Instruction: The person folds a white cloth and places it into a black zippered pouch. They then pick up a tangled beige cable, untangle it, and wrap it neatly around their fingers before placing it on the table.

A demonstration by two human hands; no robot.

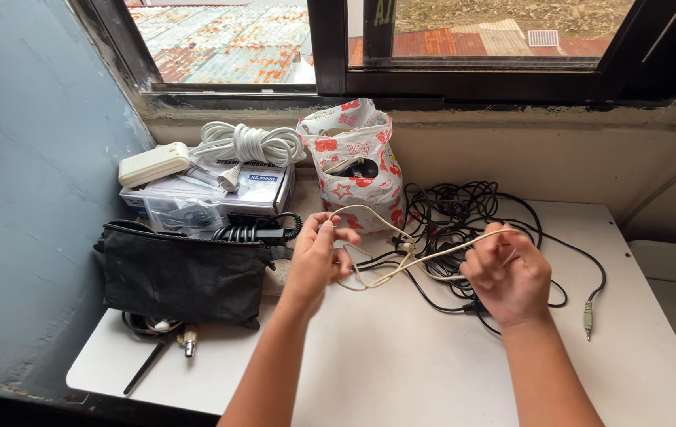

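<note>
Head view, left hand [316, 257] and right hand [508, 275] each grip clamped on cream cable [401, 261], black cable tangle [464, 213] behind (patterned bag [354, 170] beside).

- Cream cable [401, 257], smooth rubbery plastic, faintly glossy, pinched in fingers [336, 233] of left hand [314, 265] and right hand [508, 277].
- Black cables [464, 207], matt rubber-like sheath.
- Table [401, 356], smooth white laminate, dull sheen.
- Black pouch [183, 273], soft woven cloth, matt.
- Printed bag [354, 178], thin crinkled plastic, glossy.
- Wall [29, 198], rough painted plaster.
- Jack plug [588, 316], green plastic, metal tip.
</note>
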